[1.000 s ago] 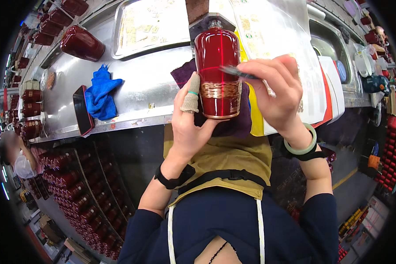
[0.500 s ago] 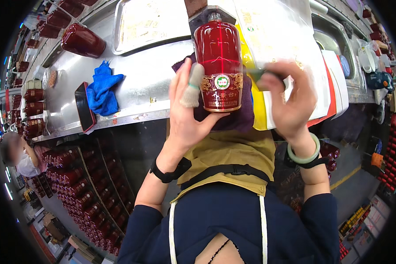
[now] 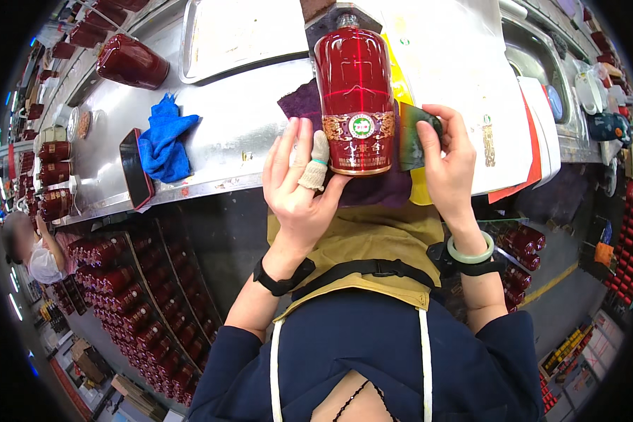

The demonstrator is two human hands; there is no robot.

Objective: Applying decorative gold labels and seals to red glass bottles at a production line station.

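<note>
A dark red glass bottle (image 3: 356, 84) with a gold-patterned label band lies on a purple cloth (image 3: 302, 105), its neck pointing away from me. Thin red light lines cross on its surface. My left hand (image 3: 299, 186) rests at the bottle's lower left with fingers stretched out, the thumb close by its base; a pale knitted cot covers one finger. To the bottle's right, my right hand (image 3: 451, 158) pinches a flat dark green scraper-like piece (image 3: 413, 137) between thumb and fingers. Whether that piece touches the glass I cannot tell.
A blue cloth (image 3: 165, 141) and a phone (image 3: 135, 169) lie left on the steel bench. Behind them are a metal tray (image 3: 246, 35) and another red bottle (image 3: 132, 62). White sheets (image 3: 464, 84) and a sink (image 3: 531, 60) are right. Stacked bottles (image 3: 130, 302) stand below left, near another person (image 3: 46, 257).
The bottle has shifted slightly right. My left fingers have come away from its side and spread. My right hand has moved down and left, and the green piece now shows its flat face.
</note>
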